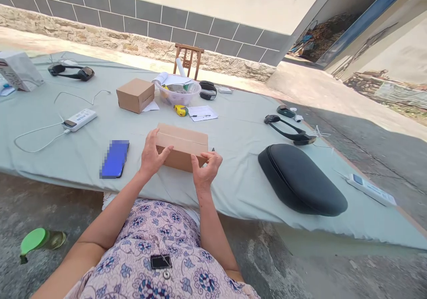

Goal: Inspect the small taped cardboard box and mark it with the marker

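A closed brown cardboard box (pixel 182 141) rests on the cloth-covered table in front of me, a seam running along its top. My left hand (pixel 152 153) grips its left end, the thumb lying along the near top edge. At the opposite end, my right hand (pixel 206 165) has its thumb on the front face and its fingers bent at the right corner. The tip of a small dark object (pixel 213 149) pokes out just right of the box; the rest of it is hidden.
Left of the box lies a phone (pixel 115 159), and beyond it a white power bank (pixel 80 119) with cables. Farther back stand another cardboard box (pixel 135 95), a plastic basket (pixel 176 96) and a yellow tape measure (pixel 180 110). A black case (pixel 300 179) sits at right.
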Tool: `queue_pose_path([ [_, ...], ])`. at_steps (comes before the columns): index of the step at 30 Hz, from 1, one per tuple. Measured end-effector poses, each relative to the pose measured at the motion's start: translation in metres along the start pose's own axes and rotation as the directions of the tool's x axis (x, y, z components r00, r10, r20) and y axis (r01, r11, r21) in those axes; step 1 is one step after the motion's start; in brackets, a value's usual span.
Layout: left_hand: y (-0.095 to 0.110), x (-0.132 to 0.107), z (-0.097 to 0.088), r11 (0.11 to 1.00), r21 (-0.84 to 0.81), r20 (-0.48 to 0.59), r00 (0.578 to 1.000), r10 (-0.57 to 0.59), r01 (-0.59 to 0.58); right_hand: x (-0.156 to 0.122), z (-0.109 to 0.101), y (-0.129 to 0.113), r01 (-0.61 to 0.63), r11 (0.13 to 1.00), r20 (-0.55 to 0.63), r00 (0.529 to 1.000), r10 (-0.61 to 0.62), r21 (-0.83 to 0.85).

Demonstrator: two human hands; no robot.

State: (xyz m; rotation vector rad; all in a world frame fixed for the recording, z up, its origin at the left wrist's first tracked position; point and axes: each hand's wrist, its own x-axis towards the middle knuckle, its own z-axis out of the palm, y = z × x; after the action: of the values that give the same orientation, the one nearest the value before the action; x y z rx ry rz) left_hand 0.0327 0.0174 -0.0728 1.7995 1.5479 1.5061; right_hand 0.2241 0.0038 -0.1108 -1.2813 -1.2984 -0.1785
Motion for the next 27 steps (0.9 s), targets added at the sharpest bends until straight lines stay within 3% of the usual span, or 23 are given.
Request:
queue_pose_path([
  [4,0.011,-0.004,0.018,0.979,0.193,-0.037,0.997,-0.064,0.069,0.003,0.006,-0.009,0.004,0.990,-0.005,1.000,-0.005,-0.143],
  [7,0.010,-0.003,0.023,0.972,0.222,-0.058,0.996,-0.064,0.076,0.004,0.010,-0.012,-0.043,0.985,-0.009,0.999,0.042,-0.168],
  [14,-0.007,-0.004,0.019,0.977,0.212,-0.031,0.999,0.029,-0.022,0.001,0.001,0.001,-0.066,0.997,0.057,0.996,0.064,0.035],
  [19,-0.016,-0.007,0.013,0.983,0.174,0.037,0.998,0.050,-0.056,0.001,-0.009,0.007,-0.035,0.991,0.013,0.999,0.033,0.127],
  [25,-0.021,-0.005,0.011,0.979,0.199,-0.114,0.992,0.058,-0.035,-0.019,-0.013,-0.018,0.037,0.989,0.082,0.995,-0.049,0.142],
  [27,-0.020,-0.009,0.011,0.981,0.182,-0.106,0.991,0.085,-0.065,-0.032,-0.011,-0.032,0.073,0.987,0.141,0.986,-0.093,0.142],
])
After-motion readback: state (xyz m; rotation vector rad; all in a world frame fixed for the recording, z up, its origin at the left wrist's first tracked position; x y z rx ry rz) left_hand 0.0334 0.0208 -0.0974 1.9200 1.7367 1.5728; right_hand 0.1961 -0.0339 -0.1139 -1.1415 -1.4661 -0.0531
